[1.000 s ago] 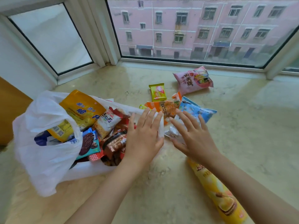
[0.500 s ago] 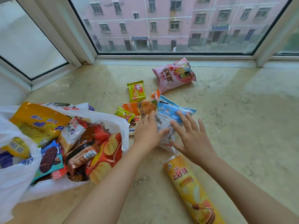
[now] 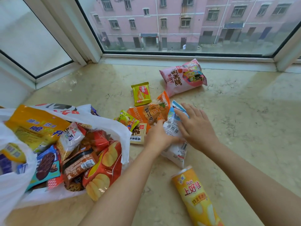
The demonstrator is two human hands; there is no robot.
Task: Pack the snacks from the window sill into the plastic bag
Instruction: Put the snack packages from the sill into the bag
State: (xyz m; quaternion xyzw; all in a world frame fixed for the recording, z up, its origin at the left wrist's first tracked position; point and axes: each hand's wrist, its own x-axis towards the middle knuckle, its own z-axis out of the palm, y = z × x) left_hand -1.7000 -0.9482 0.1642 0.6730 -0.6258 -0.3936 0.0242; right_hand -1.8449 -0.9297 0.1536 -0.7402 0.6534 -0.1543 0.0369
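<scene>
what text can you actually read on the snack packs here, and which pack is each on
"Oishi" and "上好佳": yellow cylindrical chip can
"上好佳" and "粟米条", seen upside down: pink puffed snack bag
"nabati", sideways: small green-yellow wafer packet
Orange noodle packet: large characters, not clear enough to quote
Blue-white packet under both hands: print too small

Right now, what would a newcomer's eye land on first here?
Probably the white plastic bag at left, lying open and stuffed with bright snack packets. Next, both hands at centre on a blue-and-white packet: left hand gripping it, right hand resting on top. A yellow crisp tube lies nearest; a pink puffed bag sits by the window.
</scene>
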